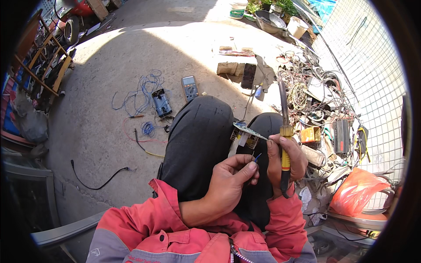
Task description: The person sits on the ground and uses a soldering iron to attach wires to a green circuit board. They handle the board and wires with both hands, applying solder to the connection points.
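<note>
Fingers of the left hand (231, 179) are closed on a blue wire (258, 157); to the right, a yellow-handled soldering iron (286, 131) is gripped by the right hand (293, 161), and a circuit board (251, 130) is held at its fingertips, between the knees (204, 118). Farther left, a multimeter (190, 89) is placed; far right, tangled cables (301, 93) are heaped.

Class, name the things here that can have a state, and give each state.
Left hand: pinching thin blue piece
Right hand: gripping soldering iron
Soldering iron: held; whether powered, unclear
Circuit board: uncased
Multimeter: lying face up
Blue wires: tangled
Black cable: uncoiled
Red bag: crumpled
</note>
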Demonstrator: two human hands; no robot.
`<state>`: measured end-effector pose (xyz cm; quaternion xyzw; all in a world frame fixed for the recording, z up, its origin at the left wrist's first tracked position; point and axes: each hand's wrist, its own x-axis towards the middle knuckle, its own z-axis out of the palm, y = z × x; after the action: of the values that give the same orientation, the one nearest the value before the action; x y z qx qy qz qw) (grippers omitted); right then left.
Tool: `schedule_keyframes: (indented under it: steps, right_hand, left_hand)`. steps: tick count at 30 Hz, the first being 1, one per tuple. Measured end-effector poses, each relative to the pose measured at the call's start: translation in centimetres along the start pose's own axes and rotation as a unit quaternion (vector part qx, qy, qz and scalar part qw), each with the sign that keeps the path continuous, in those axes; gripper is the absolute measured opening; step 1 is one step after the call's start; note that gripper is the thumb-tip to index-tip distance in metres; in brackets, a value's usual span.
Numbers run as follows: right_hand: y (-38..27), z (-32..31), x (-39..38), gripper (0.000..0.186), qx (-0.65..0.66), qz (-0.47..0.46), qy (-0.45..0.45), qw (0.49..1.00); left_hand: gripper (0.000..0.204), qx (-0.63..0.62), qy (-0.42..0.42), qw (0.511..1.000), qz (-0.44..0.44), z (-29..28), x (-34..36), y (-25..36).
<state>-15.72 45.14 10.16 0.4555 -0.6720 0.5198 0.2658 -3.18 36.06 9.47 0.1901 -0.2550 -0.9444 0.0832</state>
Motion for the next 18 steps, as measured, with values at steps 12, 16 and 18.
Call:
schedule_keyframes:
  steps: [12,16,18]
  right_hand:
    - [0.2,0.7,-0.8,0.033,0.055,0.1,0.066,0.991]
    - [0.7,0.8,-0.9,0.038,0.117,0.145,0.078,0.979]
    - [0.6,0.7,-0.8,0.041,0.165,0.181,0.087,0.966]
  left_hand:
    - [0.014,0.046,0.011,0.998,0.041,0.7,1.1,0.3]
    - [0.014,0.06,0.02,0.995,0.072,1.0,1.5,0.1]
    - [0.014,0.068,0.03,0.994,0.081,1.0,1.6,-0.1]
